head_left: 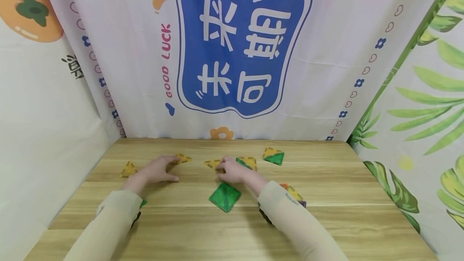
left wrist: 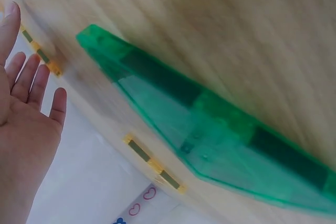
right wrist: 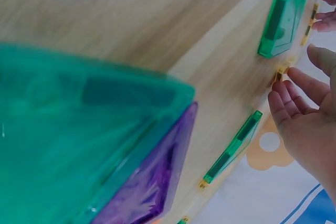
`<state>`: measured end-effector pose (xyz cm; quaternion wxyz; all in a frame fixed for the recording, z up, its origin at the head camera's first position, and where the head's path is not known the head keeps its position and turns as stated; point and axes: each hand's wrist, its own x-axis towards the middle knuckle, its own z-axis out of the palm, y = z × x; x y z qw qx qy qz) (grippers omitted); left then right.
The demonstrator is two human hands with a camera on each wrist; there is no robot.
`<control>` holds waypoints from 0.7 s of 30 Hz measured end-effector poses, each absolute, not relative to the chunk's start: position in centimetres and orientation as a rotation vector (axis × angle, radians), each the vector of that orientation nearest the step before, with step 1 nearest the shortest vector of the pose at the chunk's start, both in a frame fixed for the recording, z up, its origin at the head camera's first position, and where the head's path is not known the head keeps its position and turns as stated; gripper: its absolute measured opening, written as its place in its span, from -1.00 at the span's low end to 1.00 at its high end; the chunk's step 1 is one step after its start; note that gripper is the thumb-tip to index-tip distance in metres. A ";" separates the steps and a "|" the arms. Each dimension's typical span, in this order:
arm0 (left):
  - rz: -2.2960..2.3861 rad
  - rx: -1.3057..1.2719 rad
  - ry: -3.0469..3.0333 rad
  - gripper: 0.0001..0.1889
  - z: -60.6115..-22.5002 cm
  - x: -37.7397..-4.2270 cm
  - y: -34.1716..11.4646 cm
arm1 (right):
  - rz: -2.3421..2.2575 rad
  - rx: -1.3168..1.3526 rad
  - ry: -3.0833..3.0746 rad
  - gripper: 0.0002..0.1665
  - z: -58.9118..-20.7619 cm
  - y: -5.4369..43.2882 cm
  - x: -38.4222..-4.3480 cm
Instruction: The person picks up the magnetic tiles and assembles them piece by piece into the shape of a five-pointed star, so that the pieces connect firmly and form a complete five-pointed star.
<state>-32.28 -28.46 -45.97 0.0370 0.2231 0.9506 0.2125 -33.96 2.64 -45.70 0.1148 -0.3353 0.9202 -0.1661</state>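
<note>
Left hand: I'm seeing the left hand (head_left: 157, 170) reaching toward the far side of the table (head_left: 195, 233), fingers extending and thumb standing well apart; its fingertips are lying at the left end of the left triangle (head_left: 183, 158), a yellow one, though I can't tell how firmly they're touching.
Right hand: the right hand (head_left: 232, 171) is bending its fingers loosely, their tips meeting the right end of the middle triangle (head_left: 211, 164), also yellow; the thumb is standing off, so I'm seeing nothing clamped.
Gap between hands: both triangles are lying flat here, ends apart, with wood showing between them.
Near side: the green square (head_left: 225, 197) is sitting just below the right hand, one corner pointing toward me.
Right of the right hand: a green-and-yellow pair (head_left: 251, 161) is lying close, partly covered; another pair (head_left: 273, 156) is resting farther right, nearer the far edge.
Left edge: an outer triangle (head_left: 128, 169) is lying beyond the left forearm.
Under the sleeves: a green tile (head_left: 144, 203) is peeking past the left sleeve (head_left: 117, 208); the right sleeve (head_left: 301, 228) is overlapping a mixed cluster (head_left: 295, 193).
Far edge: the cloth (head_left: 152, 112) is hanging right along it, limiting forward room.
</note>
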 end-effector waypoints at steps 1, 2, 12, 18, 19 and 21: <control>0.660 0.691 2.910 -0.21 -45.9 -32.3 -28.3 | -0.511 -0.981 2.699 -0.51 -45.7 2.7 -34.0; 0.675 0.692 2.900 -0.23 -45.8 -32.4 -28.2 | -0.530 -0.987 2.705 -0.53 -45.8 2.8 -34.1; 0.577 0.765 3.043 -0.56 -45.7 -33.9 -27.9 | -0.443 -1.289 2.779 -0.54 -46.4 3.6 -36.1; 0.574 0.700 3.048 -0.60 -45.8 -34.4 -28.1 | -0.328 -1.328 2.752 -0.56 -46.3 3.4 -36.5; 0.559 0.702 3.052 -0.60 -45.9 -34.5 -28.1 | -0.320 -1.312 2.755 -0.56 -46.3 3.4 -36.5; 0.532 0.717 3.059 -0.60 -46.0 -34.7 -28.1 | -0.317 -1.282 2.764 -0.57 -46.4 3.4 -36.5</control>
